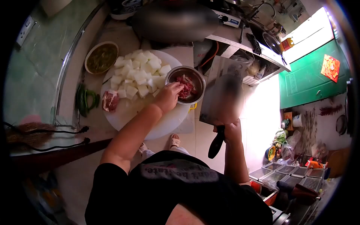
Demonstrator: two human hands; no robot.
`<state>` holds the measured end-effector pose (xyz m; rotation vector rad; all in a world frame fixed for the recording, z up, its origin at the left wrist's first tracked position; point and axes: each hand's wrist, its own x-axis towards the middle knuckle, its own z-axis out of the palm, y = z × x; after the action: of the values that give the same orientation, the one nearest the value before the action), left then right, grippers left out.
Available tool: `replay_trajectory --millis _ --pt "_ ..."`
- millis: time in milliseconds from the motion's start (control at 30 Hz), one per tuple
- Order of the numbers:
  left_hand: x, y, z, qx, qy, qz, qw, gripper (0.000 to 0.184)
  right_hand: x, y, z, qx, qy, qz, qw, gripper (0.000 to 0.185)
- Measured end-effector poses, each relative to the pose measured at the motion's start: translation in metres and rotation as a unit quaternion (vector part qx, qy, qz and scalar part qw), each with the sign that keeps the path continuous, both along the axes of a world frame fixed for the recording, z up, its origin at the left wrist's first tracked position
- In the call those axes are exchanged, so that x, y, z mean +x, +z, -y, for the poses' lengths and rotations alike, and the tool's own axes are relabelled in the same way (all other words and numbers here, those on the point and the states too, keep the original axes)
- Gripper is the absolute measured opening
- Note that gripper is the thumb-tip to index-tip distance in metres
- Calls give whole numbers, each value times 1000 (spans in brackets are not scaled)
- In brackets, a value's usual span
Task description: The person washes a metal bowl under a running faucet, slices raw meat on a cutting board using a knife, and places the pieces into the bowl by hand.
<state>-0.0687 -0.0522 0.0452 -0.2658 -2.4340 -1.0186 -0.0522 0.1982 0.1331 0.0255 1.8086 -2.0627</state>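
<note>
My left hand (170,96) reaches over the rim of a metal bowl (200,73), its fingers drawn together on the cut red meat (189,87) inside. The fingertips are partly lost against the meat. Out to the right, my right hand (233,132) is closed around the black handle of a cleaver (219,75), whose broad blade stands away from the board. Under the bowl's left side lies a round white cutting board (150,123). It carries a heap of white cut vegetable chunks (140,71) and, at its left edge, a chunk of raw meat (110,101).
Left of the board are a bowl of greenish food (101,57) and green peppers (86,100). A large dark wok (174,22) sits behind it. A counter with a stove (228,19) runs along the back, and a green door (311,80) stands at the right.
</note>
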Motion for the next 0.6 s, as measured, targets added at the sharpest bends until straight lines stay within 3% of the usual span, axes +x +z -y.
replay_trajectory --millis 33,167,267,333,400,433,500,533,567,600 --pt "10 5 0 -9 9 -15 1000 28 1 0 1 -5 -2 6 1000 17" --pt "72 -6 41 57 32 102 993 24 4 0 12 39 28 -10 999 15" --pt "122 -15 51 2 17 194 981 24 9 -9 23 136 99 -80 982 13" --pt "139 -26 47 -15 37 164 986 23 12 -10 40 265 153 -106 946 17" --pt "148 -36 41 -19 75 142 987 22 20 0 63 399 227 -208 864 19" --pt "151 -37 39 -16 80 141 987 22 21 -14 66 412 265 -335 805 21" --pt "155 -36 35 -49 92 21 994 24 26 -14 83 458 345 -378 727 24" --pt "157 -33 33 -60 88 2 994 30 29 -15 89 462 385 -439 668 25" --pt "158 -37 33 -57 91 2 994 30 33 -21 93 464 388 -439 665 25" --pt "158 -42 33 -69 80 20 994 33 35 -27 96 485 422 -444 624 27"
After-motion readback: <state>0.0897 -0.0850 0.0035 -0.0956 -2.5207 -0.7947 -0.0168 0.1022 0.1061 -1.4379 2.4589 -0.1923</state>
